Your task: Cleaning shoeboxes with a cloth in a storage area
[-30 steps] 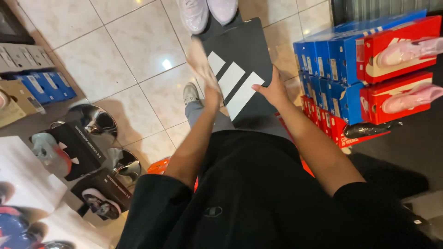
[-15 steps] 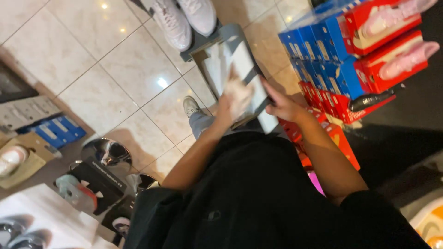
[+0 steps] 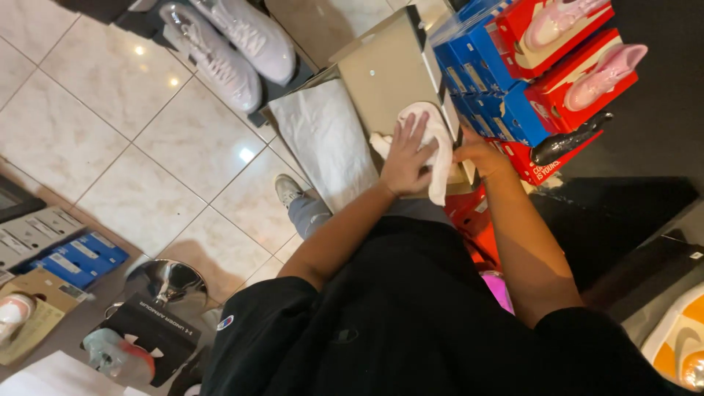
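While glossy floor tiles (image 3: pixel 125 139) gleam, left hand (image 3: pixel 408 155) presses white shoe (image 3: pixel 438 139), fingers spread.

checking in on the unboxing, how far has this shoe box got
Done: the box lies open, and its white wrapping paper is spread out over the near edge. In hand: the left hand presses on a white shoe inside the box, while the right hand has its grip at the box's right side. Left: the shoe is not out yet; whether a second shoe lies beneath is hidden.
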